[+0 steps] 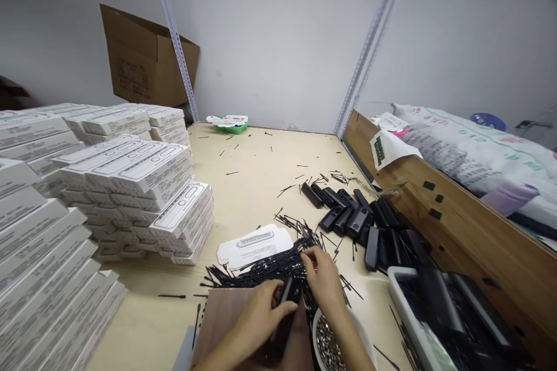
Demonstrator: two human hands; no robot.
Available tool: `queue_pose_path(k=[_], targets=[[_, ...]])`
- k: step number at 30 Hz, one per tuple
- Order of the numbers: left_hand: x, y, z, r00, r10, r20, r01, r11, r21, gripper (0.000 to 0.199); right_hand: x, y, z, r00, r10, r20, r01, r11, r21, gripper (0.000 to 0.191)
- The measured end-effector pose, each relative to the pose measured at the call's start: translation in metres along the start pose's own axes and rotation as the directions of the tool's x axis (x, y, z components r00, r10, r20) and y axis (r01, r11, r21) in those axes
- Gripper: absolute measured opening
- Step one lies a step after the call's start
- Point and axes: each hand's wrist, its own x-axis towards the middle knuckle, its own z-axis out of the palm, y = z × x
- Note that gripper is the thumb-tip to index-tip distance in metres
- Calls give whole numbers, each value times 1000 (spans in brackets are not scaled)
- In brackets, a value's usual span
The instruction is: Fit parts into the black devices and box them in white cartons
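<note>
My left hand (261, 316) is wrapped round a long black case (285, 316) with rounded edges, tilted above a brown wooden board (226, 316). My right hand (321, 269) is just beyond and to the right of the case, at the edge of a heap of thin black straps (270, 269). Its thumb and index finger are bent together; anything between them is too small to make out. Under my right forearm is a white bowl (316, 333) of small shiny metal parts (327, 342). A flat printed white carton (256, 246) lies beyond the strap heap.
Stacks of white printed boxes (134, 170) fill the left side. More black cases (348, 208) lie at the right, some in a white tray (402, 287). A wooden side board (418, 185) borders the table; a green basket (237, 128) stands at the back.
</note>
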Motion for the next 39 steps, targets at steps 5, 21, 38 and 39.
queue_pose_path(k=[5,21,38,39], targets=[[48,-13,-47,958,153,-242,-70,945,320,34,53,-28,50,988,102,119,-71,969,-238,20],[22,44,-102,748,14,664,164,965,-206,55,49,-32,-9,907,-384,175,258,833,490,14],[-77,-2,-21,834,-78,547,447,677,-585,73,-53,-26,-22,925,-364,113,232,774,590,28],[-77,0,-20,850,-61,524,419,681,-600,83,-57,-26,-17,968,-248,46,161,748,643,23]])
